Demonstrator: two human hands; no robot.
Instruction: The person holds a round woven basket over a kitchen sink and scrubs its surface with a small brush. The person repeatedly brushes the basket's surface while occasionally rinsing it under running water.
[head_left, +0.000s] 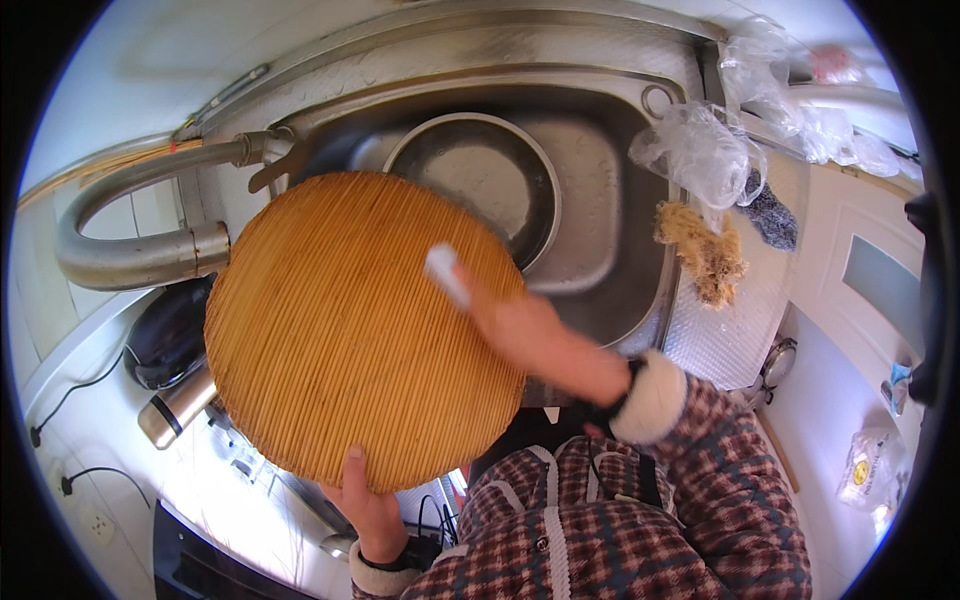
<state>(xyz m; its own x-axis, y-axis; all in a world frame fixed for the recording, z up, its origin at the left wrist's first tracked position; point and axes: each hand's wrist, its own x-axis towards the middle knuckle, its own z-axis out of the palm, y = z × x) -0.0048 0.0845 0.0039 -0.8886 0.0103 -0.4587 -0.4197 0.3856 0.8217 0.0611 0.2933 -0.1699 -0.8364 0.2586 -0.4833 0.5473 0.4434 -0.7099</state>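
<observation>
A round mat or lid of parallel straw-coloured stalks (352, 322) is held up over the left part of the sink. My left hand (367, 510) grips its near edge, thumb on the upper face and the other fingers hidden beneath. Blurred by motion, my right hand (517, 322) is over the right side of the disc with a small white block or pad (447, 276) between its fingers. Whether the pad touches the stalks I cannot tell. Behind the disc, a round metal basin (480, 180) sits in the stainless steel sink (592, 225), partly covered by it.
A thick curved metal faucet (135, 259) reaches in from the left. Below it are a dark glossy rounded object (169, 337) and a metallic flask (169, 412). A fibrous scrubber (705, 255), a clear plastic bag (705, 150) and a grey cloth (770, 214) lie right of the sink.
</observation>
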